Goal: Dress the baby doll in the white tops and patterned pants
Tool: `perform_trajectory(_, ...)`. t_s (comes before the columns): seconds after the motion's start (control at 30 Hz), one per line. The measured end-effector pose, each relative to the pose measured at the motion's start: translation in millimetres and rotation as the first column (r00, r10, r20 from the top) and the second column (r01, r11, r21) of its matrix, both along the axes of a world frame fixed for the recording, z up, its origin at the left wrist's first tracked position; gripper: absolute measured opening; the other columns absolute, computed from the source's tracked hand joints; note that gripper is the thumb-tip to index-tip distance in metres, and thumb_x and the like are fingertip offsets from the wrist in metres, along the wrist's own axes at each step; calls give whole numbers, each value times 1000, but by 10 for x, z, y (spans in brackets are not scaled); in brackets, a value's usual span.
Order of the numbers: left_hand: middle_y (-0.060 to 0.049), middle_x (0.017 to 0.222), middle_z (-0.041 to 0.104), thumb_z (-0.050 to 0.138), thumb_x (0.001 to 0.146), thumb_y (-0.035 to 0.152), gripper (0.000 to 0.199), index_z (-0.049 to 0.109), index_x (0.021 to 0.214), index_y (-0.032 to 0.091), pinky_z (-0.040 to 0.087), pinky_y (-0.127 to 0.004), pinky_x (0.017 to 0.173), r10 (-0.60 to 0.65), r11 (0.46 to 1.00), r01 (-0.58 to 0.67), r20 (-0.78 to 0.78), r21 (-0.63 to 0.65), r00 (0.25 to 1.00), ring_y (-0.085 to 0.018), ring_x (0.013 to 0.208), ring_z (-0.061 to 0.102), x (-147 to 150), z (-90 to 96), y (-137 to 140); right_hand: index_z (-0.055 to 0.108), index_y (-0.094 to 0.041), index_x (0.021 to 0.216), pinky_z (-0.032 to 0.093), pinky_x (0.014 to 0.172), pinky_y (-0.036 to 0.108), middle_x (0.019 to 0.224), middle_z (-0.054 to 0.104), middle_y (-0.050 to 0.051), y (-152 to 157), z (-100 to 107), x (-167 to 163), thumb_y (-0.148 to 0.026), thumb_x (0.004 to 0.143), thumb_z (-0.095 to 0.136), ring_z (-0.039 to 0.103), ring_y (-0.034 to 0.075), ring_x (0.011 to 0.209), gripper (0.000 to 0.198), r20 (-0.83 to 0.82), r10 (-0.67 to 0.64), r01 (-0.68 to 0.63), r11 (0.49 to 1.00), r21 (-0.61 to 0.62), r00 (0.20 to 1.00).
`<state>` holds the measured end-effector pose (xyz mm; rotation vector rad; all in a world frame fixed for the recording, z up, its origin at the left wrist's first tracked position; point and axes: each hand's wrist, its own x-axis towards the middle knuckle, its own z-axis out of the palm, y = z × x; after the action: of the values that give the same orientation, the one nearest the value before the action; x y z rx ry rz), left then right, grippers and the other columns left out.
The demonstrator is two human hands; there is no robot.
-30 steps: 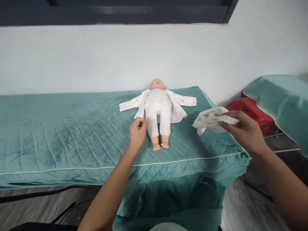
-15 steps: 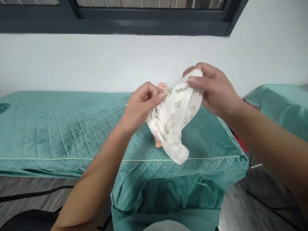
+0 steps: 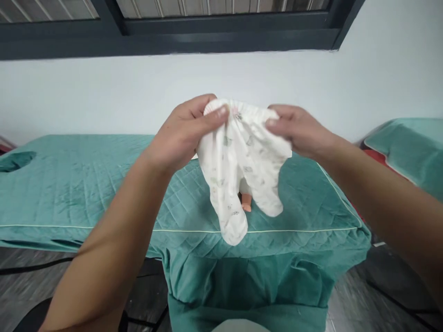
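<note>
White footed baby pants (image 3: 238, 152) with a small printed pattern hang upright in front of me, gathered waistband at the top and both legs dangling. My left hand (image 3: 187, 131) pinches the waistband at its left side, thumb in front. At the right side of the waistband my right hand (image 3: 297, 129) grips the cloth the same way, slightly blurred. Behind the pants a doll (image 3: 246, 202) lies on the green bed; only a small skin-toned limb shows between the two pant legs, and the rest is hidden.
A green quilted massage bed (image 3: 104, 193) with a face hole (image 3: 17, 161) at its left end stretches along the white wall (image 3: 121, 92). A dark window frame (image 3: 224, 37) runs above. Another green-covered surface (image 3: 411, 147) stands at the right.
The pants have turned from a sideways, bunched hold to hanging waistband-up with legs apart. My left hand has moved to the left along them; my right hand now holds the waistband.
</note>
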<state>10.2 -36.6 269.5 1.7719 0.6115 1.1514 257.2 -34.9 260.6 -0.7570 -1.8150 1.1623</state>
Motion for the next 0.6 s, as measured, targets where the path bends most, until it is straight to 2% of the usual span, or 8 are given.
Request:
perform_trajectory(0.07, 3, 72, 54, 62, 94, 41, 30, 56, 81, 15, 44, -17, 58, 46, 999, -45, 99, -17, 994, -5, 60, 56, 110, -64, 44, 66, -18, 79, 50, 65, 24, 78, 64, -2, 51, -52, -25, -44, 74, 84, 62, 13, 75, 32, 208, 101, -94, 995, -45, 973)
perform_trajectory(0.13, 3, 71, 51, 60, 96, 43, 32, 55, 82, 14, 45, -17, 59, 43, 997, -37, 90, -63, 995, -5, 60, 55, 202, -133, 88, 69, -19, 84, 53, 72, 28, 85, 67, 1, 74, -103, -90, -45, 73, 85, 65, 18, 86, 32, 284, 161, -147, 987, -70, 945)
perform_trajectory(0.23, 2, 69, 52, 59, 94, 52, 39, 57, 84, 15, 49, -21, 58, 11, 986, -4, 42, -165, 999, -9, 62, 60, 266, -252, 131, 68, -20, 90, 54, 71, 29, 85, 68, 1, 77, -157, -228, -54, 78, 80, 66, 18, 84, 37, 132, 108, -103, 994, -46, 985)
perform_trajectory(0.37, -1, 74, 62, 72, 82, 56, 41, 62, 91, 17, 59, -30, 68, 28, 972, -24, 16, -233, 999, -22, 83, 72, 230, -450, 135, 64, -21, 93, 54, 71, 31, 85, 67, 1, 88, -174, -367, -63, 83, 72, 65, 18, 81, 43, -86, -83, 82, 997, -9, 993)
perform_trajectory(0.5, -4, 80, 69, 80, 76, 43, 36, 67, 95, 17, 62, -38, 77, 11, 968, -5, 22, -251, 1000, -28, 90, 73, 168, -616, 132, 61, -23, 91, 55, 71, 31, 85, 67, 1, 112, -226, -382, -68, 80, 71, 64, 18, 80, 48, -74, -138, 136, 990, -29, 988)
perform_trajectory(0.6, -6, 84, 72, 78, 78, 40, 33, 69, 96, 15, 62, -40, 80, 44, 957, -27, 53, -290, 998, -27, 89, 74, 126, -669, 174, 65, -22, 92, 53, 65, 29, 83, 69, 2, 121, -323, -321, -70, 81, 69, 65, 18, 76, 49, -38, -75, 72, 994, -86, 996)
